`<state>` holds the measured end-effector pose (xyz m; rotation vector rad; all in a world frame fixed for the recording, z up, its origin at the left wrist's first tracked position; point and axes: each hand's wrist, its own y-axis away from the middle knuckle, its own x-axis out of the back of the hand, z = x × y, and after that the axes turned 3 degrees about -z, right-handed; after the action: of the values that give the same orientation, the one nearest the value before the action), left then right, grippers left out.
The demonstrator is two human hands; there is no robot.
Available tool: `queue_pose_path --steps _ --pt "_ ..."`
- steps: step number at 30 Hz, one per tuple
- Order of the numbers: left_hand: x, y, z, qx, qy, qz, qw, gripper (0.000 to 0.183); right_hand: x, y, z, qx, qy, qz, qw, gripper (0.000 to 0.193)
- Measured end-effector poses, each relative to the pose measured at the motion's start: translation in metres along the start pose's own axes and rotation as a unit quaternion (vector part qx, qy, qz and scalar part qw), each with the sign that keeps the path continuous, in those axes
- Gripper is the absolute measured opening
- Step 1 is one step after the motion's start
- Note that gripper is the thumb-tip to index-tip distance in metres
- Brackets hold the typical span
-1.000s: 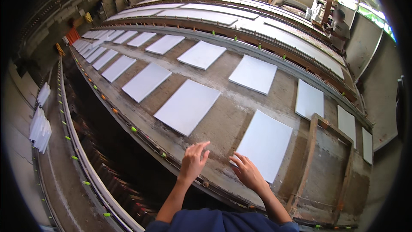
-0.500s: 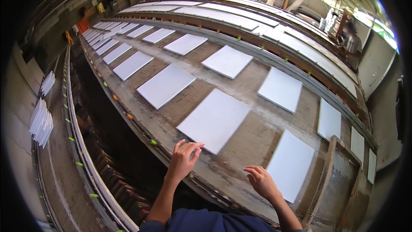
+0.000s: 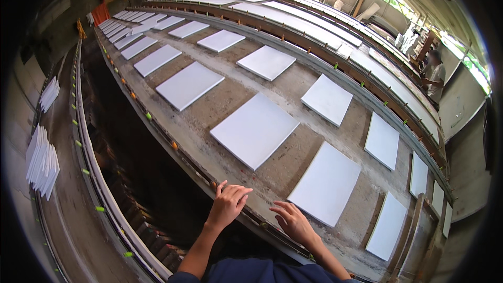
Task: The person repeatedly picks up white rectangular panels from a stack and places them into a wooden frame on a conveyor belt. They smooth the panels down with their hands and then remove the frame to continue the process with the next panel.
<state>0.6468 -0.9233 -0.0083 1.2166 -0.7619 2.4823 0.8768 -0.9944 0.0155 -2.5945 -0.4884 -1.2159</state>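
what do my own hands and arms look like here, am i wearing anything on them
Your left hand and right hand are bare, with no gloves. The forearms are uncovered too, and no watch or bracelet shows at either wrist. Above them is a dark blue top; whether its sleeves are short or pushed up can't be told.

No text, labels, numbers or signs readable on the white panels [image 3: 254,130] lying on the bench [image 3: 283,165], nor on anything around that bench.

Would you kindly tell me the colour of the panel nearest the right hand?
The panel is plain white, seen best in the head view.
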Motion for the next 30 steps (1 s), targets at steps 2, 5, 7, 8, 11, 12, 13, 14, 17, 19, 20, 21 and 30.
queue_pose_path --steps 2,5,7,8,11,12,13,14,17,19,20,21,30 --pt "0.001 -0.005 -0.011 0.006 0.004 0.001 1.0 0.022 -0.007 -0.01 -0.001 -0.013 -0.007 0.009 1.0 0.031" --pt "-0.001 -0.012 -0.024 0.02 0.015 -0.013 1.0 0.022 -0.007 -0.017 -0.003 -0.017 -0.04 0.033 0.999 0.031" --pt "-0.001 -0.026 -0.023 -0.004 0.019 -0.004 1.0 0.021 -0.006 -0.016 0.002 -0.026 -0.04 0.051 0.998 0.031" --pt "0.0 -0.033 -0.021 -0.015 0.018 0.001 1.0 0.02 -0.006 -0.016 0.005 -0.029 -0.042 0.06 0.997 0.031" --pt "0.008 -0.041 -0.025 -0.015 0.034 0.015 0.999 0.021 -0.002 -0.016 0.003 -0.05 -0.067 0.048 0.995 0.03" --pt "0.012 -0.04 -0.029 -0.003 0.036 0.009 0.999 0.022 -0.002 -0.019 0.003 -0.054 -0.074 0.039 0.995 0.03" --pt "0.02 -0.044 -0.036 -0.003 0.032 0.012 0.999 0.021 -0.002 -0.028 0.003 -0.05 -0.069 0.038 0.996 0.029" --pt "0.025 -0.049 -0.043 -0.005 0.037 0.011 0.999 0.021 -0.002 -0.036 0.003 -0.047 -0.06 0.036 0.996 0.029" --pt "0.049 -0.062 -0.077 -0.035 0.073 0.02 0.997 0.021 -0.007 -0.07 0.001 -0.03 -0.033 0.031 0.999 0.029" --pt "0.07 -0.073 -0.102 -0.048 0.128 0.034 0.99 0.022 -0.013 -0.107 -0.012 -0.018 -0.022 0.035 0.999 0.032" --pt "0.08 -0.078 -0.118 -0.052 0.108 0.039 0.992 0.022 -0.018 -0.129 -0.021 -0.01 -0.018 0.035 0.999 0.033" --pt "0.09 -0.083 -0.135 -0.057 0.089 0.042 0.994 0.022 -0.023 -0.151 -0.03 -0.006 -0.022 0.025 0.999 0.037" --pt "0.168 -0.118 -0.302 -0.071 0.063 0.01 0.995 0.023 -0.107 -0.337 -0.092 -0.016 -0.058 0.032 0.998 0.035"
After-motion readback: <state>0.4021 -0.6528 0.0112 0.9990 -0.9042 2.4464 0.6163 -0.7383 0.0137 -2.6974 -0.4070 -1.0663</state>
